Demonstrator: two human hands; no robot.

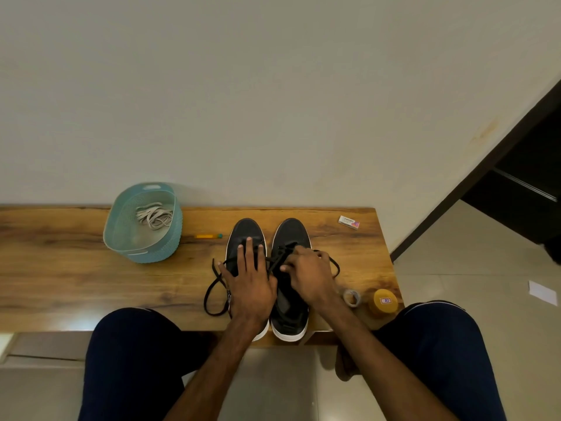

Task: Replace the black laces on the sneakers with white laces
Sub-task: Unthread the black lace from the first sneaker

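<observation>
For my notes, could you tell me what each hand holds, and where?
Right hand pinches the black lace at the right sneaker eyelets; left hand holds nothing.

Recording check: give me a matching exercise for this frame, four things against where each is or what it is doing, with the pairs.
1 white laces
2 left hand
3 right hand
4 eraser packet

A at the far right corner of the bench
B in the teal basket
C pinching a black lace on the right sneaker
D flat on the left sneaker

Pairs: 1-B, 2-D, 3-C, 4-A
</observation>
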